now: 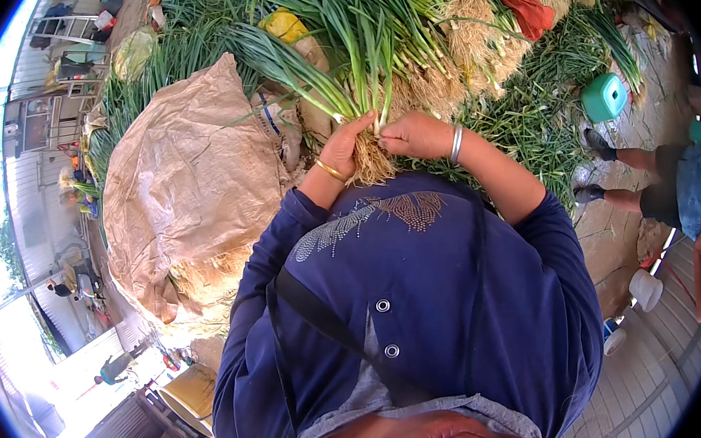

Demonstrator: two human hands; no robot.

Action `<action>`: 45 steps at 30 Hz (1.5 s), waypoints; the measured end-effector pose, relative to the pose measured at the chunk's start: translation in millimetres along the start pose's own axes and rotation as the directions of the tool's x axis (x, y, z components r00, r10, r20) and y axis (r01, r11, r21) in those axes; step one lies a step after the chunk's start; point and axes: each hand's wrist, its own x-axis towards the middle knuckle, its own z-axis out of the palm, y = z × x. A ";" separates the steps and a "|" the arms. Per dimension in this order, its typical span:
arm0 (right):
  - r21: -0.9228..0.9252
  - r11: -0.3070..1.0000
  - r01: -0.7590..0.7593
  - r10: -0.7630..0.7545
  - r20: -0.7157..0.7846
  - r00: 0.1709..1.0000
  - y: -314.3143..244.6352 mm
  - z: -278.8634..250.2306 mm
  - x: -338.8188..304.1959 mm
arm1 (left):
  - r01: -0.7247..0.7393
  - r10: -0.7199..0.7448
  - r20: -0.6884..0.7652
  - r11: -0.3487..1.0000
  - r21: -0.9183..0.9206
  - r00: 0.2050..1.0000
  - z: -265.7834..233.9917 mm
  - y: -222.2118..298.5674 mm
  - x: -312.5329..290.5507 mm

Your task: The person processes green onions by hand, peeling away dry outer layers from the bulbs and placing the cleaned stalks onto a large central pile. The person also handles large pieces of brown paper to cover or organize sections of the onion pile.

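You have no readable words, numbers or signs in view; a dark marking (269, 113) on the whitish sack (285, 124) is illegible.

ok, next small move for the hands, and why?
I'd probably draw the held spring onions closer together with the right hand: their leaves fan apart above, the left hand grips them near the roots, and the right fingertips are at the white bases.
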 end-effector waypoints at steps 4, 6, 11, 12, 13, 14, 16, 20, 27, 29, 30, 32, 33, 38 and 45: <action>0.410 0.901 -0.145 0.033 0.269 0.963 4.8 -15.5 12.9 | 0.026 -0.036 0.077 0.991 0.132 0.996 6.6 5.4 -1.6; 0.417 0.890 -0.182 0.042 0.323 0.946 0.2 -20.1 7.4 | -0.049 0.032 0.158 0.994 0.101 0.987 -6.3 14.9 -0.1; 0.489 0.583 -0.649 0.594 0.290 0.751 75.8 -19.5 -67.4 | -0.292 0.453 0.471 0.880 -0.376 0.757 28.0 72.3 -62.8; 0.002 0.738 -0.674 0.645 0.291 0.707 116.6 -14.5 -90.4 | -0.308 0.507 0.552 0.855 -0.416 0.662 29.4 82.4 -72.3; -0.286 0.720 -0.633 0.688 0.177 0.704 151.3 1.0 -111.2 | -0.338 0.536 0.539 0.839 -0.426 0.650 29.2 86.7 -76.7; -0.550 0.606 -0.575 0.717 0.064 0.694 185.8 16.2 -130.2 | -0.378 0.570 0.523 0.818 -0.433 0.634 29.6 90.9 -81.2; -0.617 0.618 -0.487 0.629 0.017 0.777 224.9 12.4 -122.9 | -0.418 0.570 0.510 0.821 -0.389 0.644 31.7 92.0 -77.7; -0.078 0.740 -0.668 0.443 -0.691 0.571 138.4 -33.7 -27.0 | -0.471 0.486 0.270 0.874 -0.122 0.831 14.0 61.2 -40.3; 0.287 0.814 -0.505 0.581 -0.433 0.689 106.8 -53.8 13.0 | -0.255 0.242 0.125 0.961 0.102 0.962 9.1 13.7 -15.1; 0.723 0.605 -0.333 0.582 -0.116 0.805 82.3 -43.3 14.2 | -0.165 0.164 0.080 0.986 0.015 0.983 13.8 12.3 -6.5; 0.879 0.397 -0.264 0.517 0.023 0.856 74.5 -37.5 14.7 | -0.112 0.113 0.063 0.993 -0.022 0.992 29.8 14.9 -9.1; 0.829 0.433 -0.354 0.510 0.098 0.855 73.2 -14.8 25.6 | -0.008 0.002 0.153 0.999 0.038 0.988 36.2 14.0 -9.0; 0.787 0.443 -0.429 0.581 0.113 0.806 64.9 -18.1 32.8 | 0.001 -0.016 0.150 0.994 0.105 0.989 14.5 9.2 4.1; 0.364 0.883 -0.296 0.426 -0.356 0.832 45.7 -18.6 20.4 | -0.101 0.098 0.030 0.990 0.094 0.995 -3.0 -6.3 14.1; 0.863 0.474 0.177 0.764 -0.503 0.405 73.5 10.7 -85.7 | -0.187 0.188 0.030 0.981 -0.041 0.982 5.8 2.6 2.8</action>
